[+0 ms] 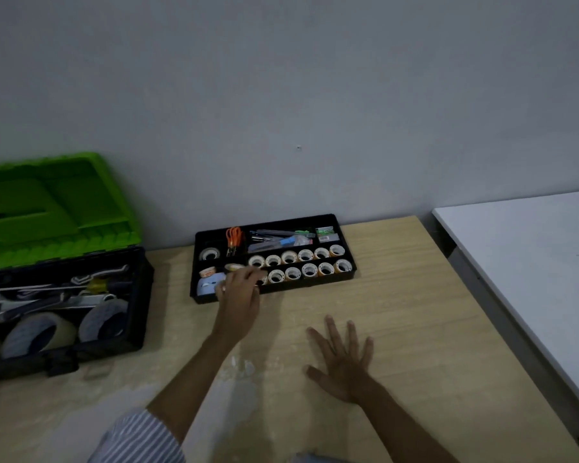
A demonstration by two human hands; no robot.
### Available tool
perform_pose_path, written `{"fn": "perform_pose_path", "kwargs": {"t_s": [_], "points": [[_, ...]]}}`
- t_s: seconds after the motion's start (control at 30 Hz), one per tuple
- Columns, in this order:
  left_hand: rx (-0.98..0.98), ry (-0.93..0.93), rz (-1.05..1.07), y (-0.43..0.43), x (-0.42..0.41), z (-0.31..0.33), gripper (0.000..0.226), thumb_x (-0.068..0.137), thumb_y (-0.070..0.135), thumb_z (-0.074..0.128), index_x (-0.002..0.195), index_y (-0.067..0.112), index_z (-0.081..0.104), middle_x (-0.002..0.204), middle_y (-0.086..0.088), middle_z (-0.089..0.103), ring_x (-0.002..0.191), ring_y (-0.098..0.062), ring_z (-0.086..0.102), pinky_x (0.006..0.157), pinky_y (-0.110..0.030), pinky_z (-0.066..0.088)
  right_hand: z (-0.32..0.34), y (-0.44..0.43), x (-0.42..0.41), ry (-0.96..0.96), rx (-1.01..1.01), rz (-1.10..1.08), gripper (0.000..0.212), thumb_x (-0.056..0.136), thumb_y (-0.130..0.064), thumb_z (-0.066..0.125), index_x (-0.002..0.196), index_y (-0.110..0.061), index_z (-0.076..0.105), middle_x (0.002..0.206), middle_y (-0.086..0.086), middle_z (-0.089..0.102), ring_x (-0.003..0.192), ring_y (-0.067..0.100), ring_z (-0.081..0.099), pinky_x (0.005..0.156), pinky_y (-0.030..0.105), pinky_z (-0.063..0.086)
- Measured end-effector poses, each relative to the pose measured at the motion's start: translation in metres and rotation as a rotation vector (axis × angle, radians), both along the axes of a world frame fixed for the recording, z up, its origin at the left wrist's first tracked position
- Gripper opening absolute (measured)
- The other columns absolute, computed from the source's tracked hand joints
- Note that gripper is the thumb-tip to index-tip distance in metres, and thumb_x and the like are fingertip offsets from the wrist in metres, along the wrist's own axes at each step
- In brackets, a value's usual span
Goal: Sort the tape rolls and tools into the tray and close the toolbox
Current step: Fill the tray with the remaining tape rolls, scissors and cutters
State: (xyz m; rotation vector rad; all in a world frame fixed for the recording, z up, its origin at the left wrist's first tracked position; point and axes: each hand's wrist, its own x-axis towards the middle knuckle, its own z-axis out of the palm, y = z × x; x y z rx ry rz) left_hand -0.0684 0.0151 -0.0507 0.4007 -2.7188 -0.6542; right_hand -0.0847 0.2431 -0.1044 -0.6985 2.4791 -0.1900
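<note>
Tray sits at the table's far edge with tape rolls in two rows; the open toolbox occupies the left edge. Left hand hides the tray's front-left compartments, blurred, grip indeterminate; right hand lies flat, fingers spread

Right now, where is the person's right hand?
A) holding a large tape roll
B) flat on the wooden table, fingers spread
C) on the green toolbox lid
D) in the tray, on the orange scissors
B: the right hand lies open and flat on the table, apart from the tray, which only the left hand reaches.
</note>
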Motion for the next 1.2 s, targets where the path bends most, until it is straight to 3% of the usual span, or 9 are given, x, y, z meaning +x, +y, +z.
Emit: {"fn": "perform_pose_path", "kwargs": {"t_s": [0.23, 0.4, 0.5, 0.57, 0.67, 0.73, 0.9, 1.03, 1.2], "points": [[0.011, -0.242, 0.234, 0.002, 0.104, -0.041, 0.050, 0.091, 0.022, 0.052, 0.140, 0.018, 0.043, 0.149, -0.007, 0.037, 0.135, -0.030, 0.035, 0.106, -0.046, 0.024, 0.003, 0.001, 0.003, 0.021, -0.063, -0.054, 0.071, 0.087, -0.065, 0.042, 0.146, -0.052, 0.003, 0.157, -0.010, -0.026, 0.142, 0.032, -0.029, 0.109, 0.061, -0.017], [0.028, -0.533, 0.314, -0.006, 0.130, -0.059, 0.060, 0.101, 0.041, 0.028, 0.152, 0.022, 0.004, 0.161, -0.005, -0.005, 0.148, -0.030, -0.006, 0.117, -0.053, -0.002, 0.021, -0.002, 0.013, 0.038, -0.008, -0.004, 0.065, 0.094, -0.052, 0.041, 0.149, -0.040, 0.010, 0.161, -0.003, -0.014, 0.147, 0.034, -0.012, 0.116, 0.055, -0.001], [0.061, -0.608, 0.256, -0.010, 0.134, -0.060, 0.061, 0.101, 0.046, 0.023, 0.152, 0.026, -0.003, 0.161, -0.003, -0.014, 0.147, -0.029, -0.014, 0.117, -0.052, -0.009, 0.041, -0.001, 0.018, 0.064, -0.009, 0.047, 0.057, 0.093, -0.041, 0.050, 0.145, -0.024, 0.033, 0.158, 0.003, 0.015, 0.144, 0.031, 0.014, 0.114, 0.046, 0.015], [0.066, -0.633, 0.252, -0.012, 0.135, -0.060, 0.061, 0.101, 0.048, 0.021, 0.151, 0.028, -0.006, 0.160, -0.001, -0.017, 0.147, -0.028, -0.017, 0.116, -0.051, -0.011, 0.053, 0.000, 0.024, 0.047, -0.093, 0.073, 0.041, 0.089, -0.036, 0.058, 0.125, -0.017, 0.055, 0.139, 0.008, 0.043, 0.132, 0.030, 0.033, 0.107, 0.040, 0.025], [0.058, -0.629, 0.247, -0.010, 0.136, -0.058, 0.061, 0.101, 0.048, 0.020, 0.151, 0.027, -0.007, 0.160, -0.001, -0.018, 0.147, -0.028, -0.017, 0.118, -0.052, -0.010, 0.072, 0.005, 0.038, -0.219, -0.242, 0.182, 0.028, 0.079, -0.027, 0.074, 0.098, -0.007, 0.068, 0.098, 0.005, 0.064, 0.098, 0.023, 0.059, 0.087, 0.032, 0.044], [0.057, -0.632, 0.233, -0.009, 0.137, -0.057, 0.061, 0.101, 0.048, 0.020, 0.151, 0.027, -0.008, 0.160, -0.001, -0.018, 0.147, -0.028, -0.017, 0.118, -0.052, -0.009, 0.081, 0.008, 0.050, -0.350, -0.200, 0.301, 0.030, 0.073, -0.027, 0.081, 0.091, -0.006, 0.070, 0.086, 0.000, 0.063, 0.081, 0.016, 0.059, 0.074, 0.027, 0.046], [0.062, -0.636, 0.206, -0.010, 0.139, -0.052, 0.062, 0.100, 0.049, 0.019, 0.151, 0.026, -0.009, 0.159, -0.002, -0.019, 0.146, -0.030, -0.018, 0.117, -0.052, -0.010, 0.071, 0.009, 0.072, -0.258, 0.007, 0.492, 0.038, 0.064, -0.030, 0.087, 0.090, -0.014, 0.064, 0.091, 0.003, 0.064, 0.079, 0.015, 0.055, 0.071, 0.031, 0.047], [0.050, -0.644, 0.210, -0.011, 0.135, -0.049, 0.062, 0.100, 0.049, 0.020, 0.151, 0.026, -0.007, 0.160, -0.003, -0.017, 0.147, -0.031, -0.014, 0.116, -0.054, -0.007, 0.064, 0.006, 0.063, -0.238, -0.106, 0.384, 0.028, 0.075, -0.026, 0.077, 0.088, -0.005, 0.063, 0.090, 0.014, 0.066, 0.078, 0.023, 0.058, 0.065, 0.032, 0.044], [-0.034, -0.496, 0.275, -0.010, 0.131, -0.041, 0.068, 0.089, 0.056, 0.017, 0.146, 0.022, 0.031, 0.157, -0.007, 0.020, 0.139, -0.032, 0.024, 0.109, -0.052, 0.019, 0.069, -0.013, 0.027, -0.175, -0.280, 0.250, 0.016, 0.083, -0.025, 0.068, 0.081, -0.010, 0.063, 0.079, 0.011, 0.062, 0.073, 0.023, 0.057, 0.066, 0.029, 0.042]]}}
